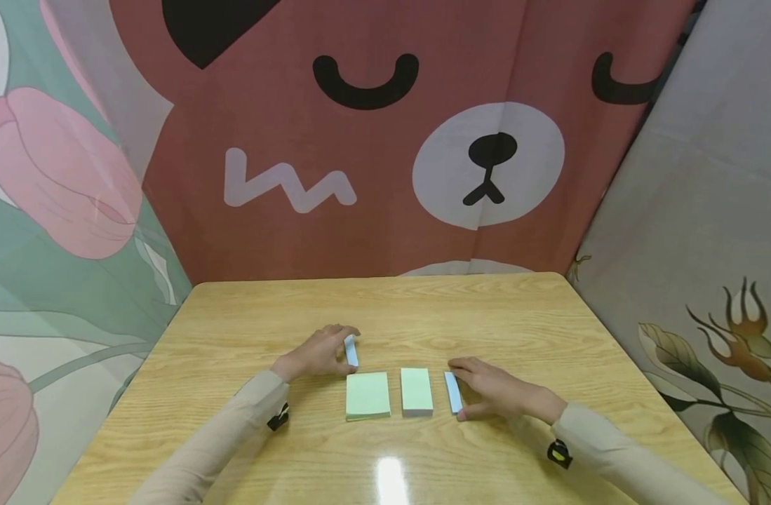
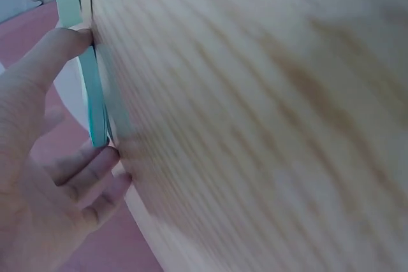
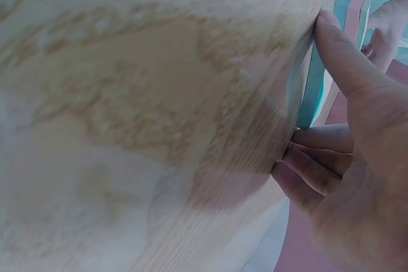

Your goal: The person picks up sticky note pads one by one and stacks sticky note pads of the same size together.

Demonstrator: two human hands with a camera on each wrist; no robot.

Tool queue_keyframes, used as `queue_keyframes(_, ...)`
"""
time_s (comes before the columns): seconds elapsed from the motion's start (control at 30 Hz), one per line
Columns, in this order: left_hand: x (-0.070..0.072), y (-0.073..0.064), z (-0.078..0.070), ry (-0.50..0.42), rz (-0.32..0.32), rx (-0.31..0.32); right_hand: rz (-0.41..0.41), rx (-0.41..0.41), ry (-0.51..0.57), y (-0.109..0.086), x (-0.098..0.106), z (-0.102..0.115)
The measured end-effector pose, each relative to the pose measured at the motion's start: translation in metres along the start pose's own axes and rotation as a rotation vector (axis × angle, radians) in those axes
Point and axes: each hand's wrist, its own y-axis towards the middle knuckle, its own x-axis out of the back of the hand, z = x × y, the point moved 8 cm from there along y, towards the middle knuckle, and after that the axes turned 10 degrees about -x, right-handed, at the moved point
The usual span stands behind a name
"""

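In the head view, my left hand (image 1: 318,352) pinches a narrow light-blue sticky note pad (image 1: 351,352) between thumb and fingers, at its two ends. The left wrist view shows the thumb on one end of that pad (image 2: 94,97) and the fingertips at the other. My right hand (image 1: 495,390) likewise pinches a second narrow light-blue pad (image 1: 452,393), thumb at the near end and fingers at the far end. Between the hands lie a square pale-green sticky note pad (image 1: 367,395) and a thicker oblong pale-green pad (image 1: 416,388).
A wood-grain table (image 1: 391,308) carries all the pads. Behind it hangs a brown curtain (image 1: 265,245) with a bear print. Patterned cloths stand at the left (image 1: 63,294) and right (image 1: 707,210) sides. Light glares off the table's near part.
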Motion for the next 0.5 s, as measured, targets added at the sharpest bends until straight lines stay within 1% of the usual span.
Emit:
queue_keyframes(0.1,-0.0028,0.0012,0.0034,-0.039,0.005,0.006,0.0,0.0,-0.007,0.0002,-0.0004,-0.0004)
queue_keyframes(0.37,-0.0047,0.0043,0.0065,-0.219,-0.019,0.024,-0.003,0.003,-0.009,0.0,0.0002,0.0003)
queue_keyframes(0.5,-0.004,0.0054,0.0054,-0.227,-0.02,0.027,-0.003,0.004,-0.01,-0.0002,0.0011,0.0014)
